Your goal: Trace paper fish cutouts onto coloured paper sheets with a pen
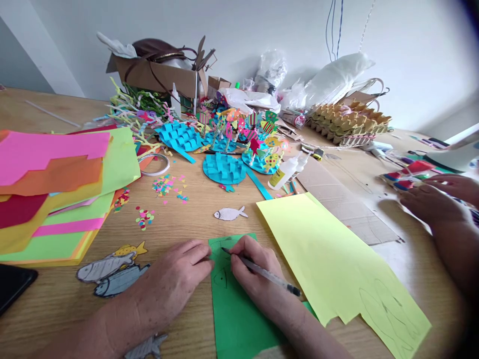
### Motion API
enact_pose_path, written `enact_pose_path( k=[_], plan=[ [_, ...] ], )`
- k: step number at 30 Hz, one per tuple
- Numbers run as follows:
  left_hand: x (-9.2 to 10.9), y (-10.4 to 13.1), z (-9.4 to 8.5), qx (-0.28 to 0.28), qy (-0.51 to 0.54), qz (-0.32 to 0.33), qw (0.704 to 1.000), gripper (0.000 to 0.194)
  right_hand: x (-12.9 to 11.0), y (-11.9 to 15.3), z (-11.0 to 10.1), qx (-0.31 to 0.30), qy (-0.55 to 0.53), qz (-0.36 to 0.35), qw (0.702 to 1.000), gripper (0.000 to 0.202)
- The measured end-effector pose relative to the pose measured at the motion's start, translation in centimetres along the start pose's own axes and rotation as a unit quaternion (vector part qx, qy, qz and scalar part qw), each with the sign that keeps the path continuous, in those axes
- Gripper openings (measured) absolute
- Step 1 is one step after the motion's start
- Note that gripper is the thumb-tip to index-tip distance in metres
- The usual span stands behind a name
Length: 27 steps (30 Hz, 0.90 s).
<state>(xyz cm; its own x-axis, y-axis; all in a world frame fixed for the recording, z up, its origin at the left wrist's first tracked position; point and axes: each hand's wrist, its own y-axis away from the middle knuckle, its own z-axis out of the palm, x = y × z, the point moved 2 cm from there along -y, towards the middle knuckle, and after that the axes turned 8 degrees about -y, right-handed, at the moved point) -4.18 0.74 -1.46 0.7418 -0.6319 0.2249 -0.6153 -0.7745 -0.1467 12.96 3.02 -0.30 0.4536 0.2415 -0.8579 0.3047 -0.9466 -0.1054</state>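
My right hand (260, 267) is closed round a pen (269, 273) with a clear barrel and dark ends. Its tip touches a green sheet of paper (239, 324) that bears dark drawn lines, including an eye-like shape. Fingers curled together, my left hand (183, 274) presses at the sheet's left edge. Beside that hand lie paper fish: a grey one (105, 268), a blue-grey one (119, 281) and a yellow one (136, 249). A pale fish cutout (230, 214) lies above the sheet. Part of another grey fish (149, 346) shows below my left forearm.
Yellow paper (325, 249) with pencilled fish outlines lies at right, beside cardboard (340, 199). Coloured sheets (56, 169) are stacked left, near a black phone-like object (13, 284). Blue woven paper discs (224, 168) and glue bottles (283, 173) stand behind. Another person's hands (434, 202) work at right.
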Motion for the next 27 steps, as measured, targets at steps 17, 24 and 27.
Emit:
enact_pose_path(
  k=[17,24,27],
  plan=[
    [0.0,0.2,0.0,0.027,0.001,0.004,1.000,0.022,-0.2,0.2,-0.4,-0.021,-0.042,0.028,0.999,0.009],
    [-0.1,0.1,0.1,0.015,0.013,0.000,1.000,0.023,0.4,-0.1,0.1,0.004,-0.030,0.033,0.999,0.008],
    [-0.1,0.0,0.1,0.012,0.016,-0.003,1.000,0.023,0.6,-0.1,0.4,0.001,-0.023,0.028,0.999,0.008]
  ],
)
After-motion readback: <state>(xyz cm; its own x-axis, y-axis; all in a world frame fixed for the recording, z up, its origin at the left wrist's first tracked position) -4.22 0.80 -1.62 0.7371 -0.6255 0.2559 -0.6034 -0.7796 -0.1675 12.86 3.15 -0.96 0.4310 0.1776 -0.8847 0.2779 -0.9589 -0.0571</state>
